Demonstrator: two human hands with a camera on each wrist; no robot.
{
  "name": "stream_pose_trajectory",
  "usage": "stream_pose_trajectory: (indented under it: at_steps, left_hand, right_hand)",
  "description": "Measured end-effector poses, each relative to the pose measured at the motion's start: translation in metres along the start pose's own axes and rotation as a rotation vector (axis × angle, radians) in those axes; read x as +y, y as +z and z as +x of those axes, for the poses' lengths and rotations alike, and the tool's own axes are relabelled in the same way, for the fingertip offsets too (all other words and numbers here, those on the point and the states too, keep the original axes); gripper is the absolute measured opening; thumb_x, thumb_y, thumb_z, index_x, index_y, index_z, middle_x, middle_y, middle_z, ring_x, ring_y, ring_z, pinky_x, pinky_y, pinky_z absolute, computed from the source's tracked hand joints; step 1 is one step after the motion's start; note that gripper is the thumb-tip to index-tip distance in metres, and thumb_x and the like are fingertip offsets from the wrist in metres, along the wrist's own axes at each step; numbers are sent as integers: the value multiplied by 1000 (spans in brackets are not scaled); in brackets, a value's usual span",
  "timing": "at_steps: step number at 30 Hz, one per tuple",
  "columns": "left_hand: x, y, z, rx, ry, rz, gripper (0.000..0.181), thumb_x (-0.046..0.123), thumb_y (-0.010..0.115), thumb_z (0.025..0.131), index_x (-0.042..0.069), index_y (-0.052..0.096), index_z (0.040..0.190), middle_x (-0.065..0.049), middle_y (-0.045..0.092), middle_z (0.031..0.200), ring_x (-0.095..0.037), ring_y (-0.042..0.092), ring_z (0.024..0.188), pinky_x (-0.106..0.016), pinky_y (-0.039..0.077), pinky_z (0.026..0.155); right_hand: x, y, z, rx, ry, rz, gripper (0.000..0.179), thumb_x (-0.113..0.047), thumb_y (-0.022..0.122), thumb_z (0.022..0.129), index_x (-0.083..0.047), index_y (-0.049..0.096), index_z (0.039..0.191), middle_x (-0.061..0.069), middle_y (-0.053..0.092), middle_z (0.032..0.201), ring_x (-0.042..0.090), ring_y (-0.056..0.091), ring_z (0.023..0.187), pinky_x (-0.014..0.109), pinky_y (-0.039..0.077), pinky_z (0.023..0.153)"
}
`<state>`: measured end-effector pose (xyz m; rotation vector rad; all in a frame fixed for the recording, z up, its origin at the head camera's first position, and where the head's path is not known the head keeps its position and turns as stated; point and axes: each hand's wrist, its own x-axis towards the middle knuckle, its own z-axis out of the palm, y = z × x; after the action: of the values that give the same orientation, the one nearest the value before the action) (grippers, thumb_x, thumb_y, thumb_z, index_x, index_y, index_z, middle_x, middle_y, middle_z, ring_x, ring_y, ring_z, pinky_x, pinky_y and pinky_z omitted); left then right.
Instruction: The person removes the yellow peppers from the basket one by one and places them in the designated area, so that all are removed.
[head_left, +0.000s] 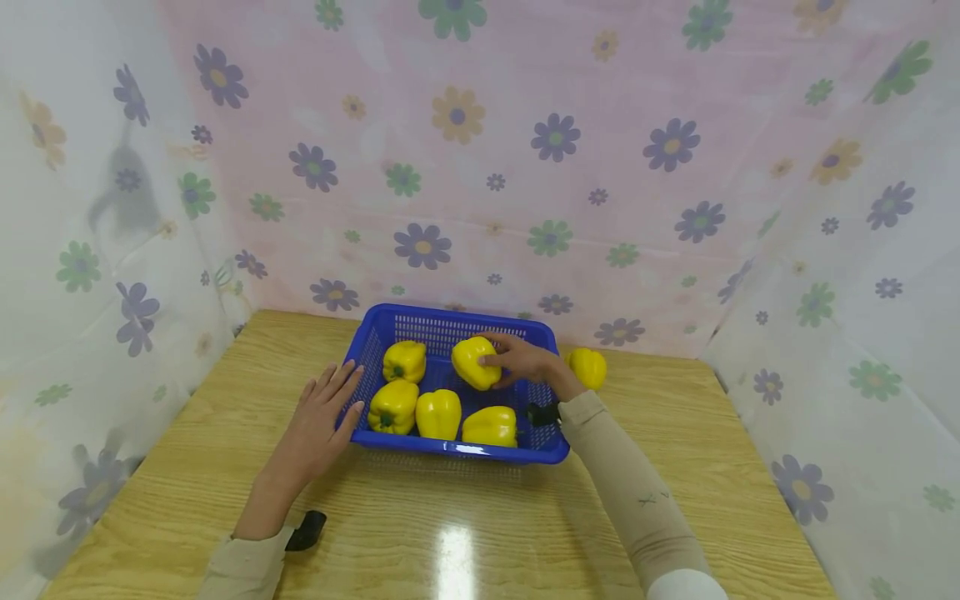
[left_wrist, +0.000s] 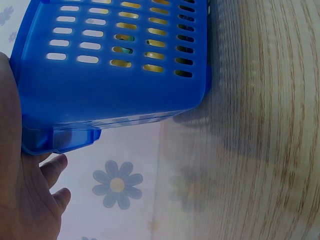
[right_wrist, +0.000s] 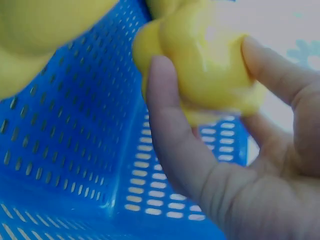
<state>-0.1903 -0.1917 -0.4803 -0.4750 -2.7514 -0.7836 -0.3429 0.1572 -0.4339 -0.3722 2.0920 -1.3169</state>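
My right hand grips a yellow bell pepper above the floor of a blue plastic basket. In the right wrist view, the thumb and fingers are curled round that pepper. My left hand rests against the basket's left rim with its fingers extended. From the left wrist, the basket's slotted side fills the upper part, and the hand lies at its rim. Several more yellow peppers lie in the basket, among them one at the back left and one at the front right.
Another yellow pepper sits on the wooden table, just right of the basket. A flower-patterned sheet hangs behind the table and along both sides.
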Motion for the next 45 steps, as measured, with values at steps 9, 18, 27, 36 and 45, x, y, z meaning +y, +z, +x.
stream_pose_trajectory:
  at_steps: [9,18,27,36,45]
  left_hand:
    - [1,-1,1,2,-2,-6,54,29,43,110,4,37,157,-20,30,164,-47,17,153,-69,13,120]
    - [1,0,0,-1,2,-17,55,29,43,110,5,36,158,-20,29,165,-47,17,153,-69,13,120]
    - [-1,2,-1,13,14,-17,54,29,44,109,4,38,157,-21,31,164,-49,19,152,-70,14,119]
    - [0,2,-1,21,12,-19,54,30,44,110,5,38,157,-20,31,164,-47,18,153,-69,14,120]
    - [-1,1,0,8,6,-17,54,29,44,110,5,37,158,-20,30,164,-47,18,153,-69,14,120]
  right_hand:
    - [-7,3,-9,83,-13,53,62,-14,55,105,-14,28,161,25,44,147,39,55,121,59,51,101]
    - [-5,2,-19,131,-101,121,64,-13,60,103,-15,31,161,28,50,140,34,64,109,60,51,99]
    - [-7,7,-31,157,-179,171,66,-9,63,101,-15,33,160,29,47,144,36,66,111,62,50,98]
    - [-8,11,-42,193,-204,233,72,-12,61,102,-15,23,164,32,45,141,34,64,112,49,59,91]
    - [-10,13,-53,227,-222,251,69,-14,61,103,-16,26,163,30,45,141,32,65,112,49,59,91]
